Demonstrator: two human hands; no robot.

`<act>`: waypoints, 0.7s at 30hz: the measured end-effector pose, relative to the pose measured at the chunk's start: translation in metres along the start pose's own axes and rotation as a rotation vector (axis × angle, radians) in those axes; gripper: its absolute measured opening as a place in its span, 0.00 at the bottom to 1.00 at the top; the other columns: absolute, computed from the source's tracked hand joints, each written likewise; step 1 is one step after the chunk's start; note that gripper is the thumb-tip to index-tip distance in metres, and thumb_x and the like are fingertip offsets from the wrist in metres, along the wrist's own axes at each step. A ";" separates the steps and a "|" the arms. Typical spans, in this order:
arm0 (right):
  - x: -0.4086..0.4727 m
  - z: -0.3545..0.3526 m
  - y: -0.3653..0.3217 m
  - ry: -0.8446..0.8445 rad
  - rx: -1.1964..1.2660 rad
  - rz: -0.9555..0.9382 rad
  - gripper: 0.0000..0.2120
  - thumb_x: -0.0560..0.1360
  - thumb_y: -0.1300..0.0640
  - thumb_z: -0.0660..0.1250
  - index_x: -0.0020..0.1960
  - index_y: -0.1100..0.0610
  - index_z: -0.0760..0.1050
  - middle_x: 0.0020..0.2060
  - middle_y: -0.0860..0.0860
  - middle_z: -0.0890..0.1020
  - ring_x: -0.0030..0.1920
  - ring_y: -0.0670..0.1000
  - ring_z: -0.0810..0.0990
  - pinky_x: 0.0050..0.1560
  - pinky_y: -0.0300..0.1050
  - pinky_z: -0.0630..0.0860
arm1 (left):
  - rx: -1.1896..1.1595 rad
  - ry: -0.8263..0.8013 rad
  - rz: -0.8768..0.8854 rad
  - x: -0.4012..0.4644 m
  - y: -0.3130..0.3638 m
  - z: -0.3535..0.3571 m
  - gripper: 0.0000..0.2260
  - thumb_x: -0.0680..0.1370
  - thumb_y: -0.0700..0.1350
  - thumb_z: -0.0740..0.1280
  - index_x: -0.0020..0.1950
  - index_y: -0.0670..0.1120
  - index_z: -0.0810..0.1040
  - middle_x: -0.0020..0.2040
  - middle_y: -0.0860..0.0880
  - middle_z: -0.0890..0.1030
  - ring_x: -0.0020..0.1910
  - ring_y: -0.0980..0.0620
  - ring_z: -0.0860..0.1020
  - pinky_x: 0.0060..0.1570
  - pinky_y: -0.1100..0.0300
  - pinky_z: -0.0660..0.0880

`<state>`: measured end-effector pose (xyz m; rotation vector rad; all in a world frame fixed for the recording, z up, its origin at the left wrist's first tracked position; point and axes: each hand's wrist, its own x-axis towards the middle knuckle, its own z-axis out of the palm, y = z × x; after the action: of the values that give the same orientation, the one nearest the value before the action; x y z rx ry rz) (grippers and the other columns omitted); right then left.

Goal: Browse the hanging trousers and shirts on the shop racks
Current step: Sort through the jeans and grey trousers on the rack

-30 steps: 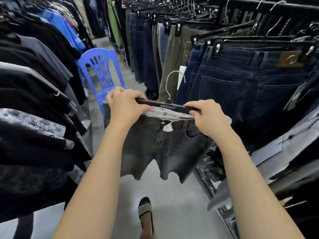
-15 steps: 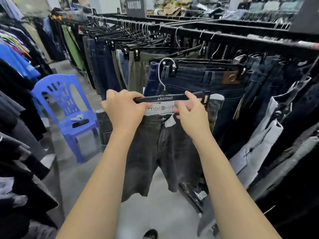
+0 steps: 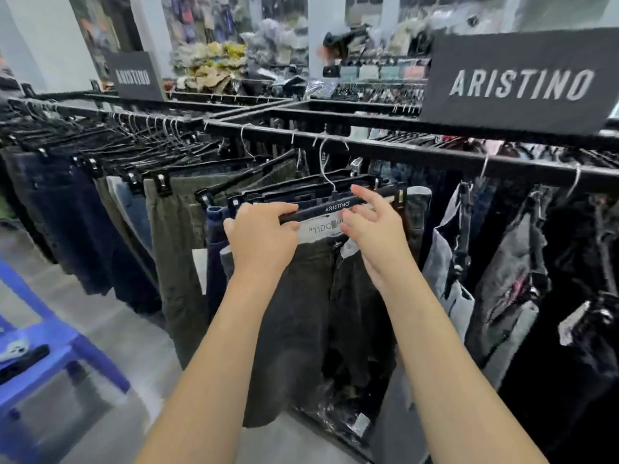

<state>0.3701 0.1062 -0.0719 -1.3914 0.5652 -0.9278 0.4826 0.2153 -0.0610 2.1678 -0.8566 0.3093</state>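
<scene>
Black hanger (image 3: 321, 209) gripped by left hand (image 3: 261, 236), right hand (image 3: 371, 226) seemingly loose, shorts (image 3: 301, 313) hem hidden

A grey floor (image 3: 134, 333) is running along the aisle, and a blue plastic chair (image 3: 43, 356) is standing at the lower left. Two black signs reading ARISTINO, one far off (image 3: 134, 77) and one close by (image 3: 522, 83), are sitting above the rails. White pillars (image 3: 321, 31) are rising behind blurred heaps of stock.

Blue plastic chair (image 3: 50, 346) — brand signs (image 3: 519, 83)
</scene>
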 end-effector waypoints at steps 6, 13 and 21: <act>0.024 -0.017 -0.007 0.078 0.001 -0.005 0.24 0.75 0.71 0.61 0.61 0.48 0.77 0.62 0.58 0.77 0.64 0.50 0.75 0.68 0.51 0.73 | -0.050 -0.138 0.169 0.028 0.042 0.013 0.12 0.73 0.48 0.72 0.57 0.55 0.83 0.53 0.53 0.84 0.55 0.50 0.79 0.57 0.51 0.76; 0.045 -0.030 -0.010 0.239 -0.129 0.046 0.23 0.74 0.66 0.65 0.67 0.52 0.75 0.39 0.51 0.72 0.41 0.49 0.72 0.46 0.41 0.74 | -0.092 -0.258 0.234 0.037 0.071 0.054 0.11 0.70 0.52 0.74 0.53 0.57 0.84 0.48 0.53 0.84 0.49 0.50 0.81 0.46 0.54 0.80; 0.051 -0.019 -0.002 0.248 -0.259 0.132 0.18 0.76 0.58 0.63 0.65 0.55 0.77 0.56 0.55 0.80 0.41 0.44 0.74 0.39 0.38 0.71 | -0.093 -0.231 0.263 0.022 0.069 0.083 0.04 0.73 0.46 0.67 0.45 0.50 0.81 0.41 0.49 0.80 0.45 0.45 0.78 0.34 0.57 0.69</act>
<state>0.3826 0.0536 -0.0630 -1.4568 0.9819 -0.9511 0.4484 0.1109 -0.0673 2.0313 -1.2655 0.1449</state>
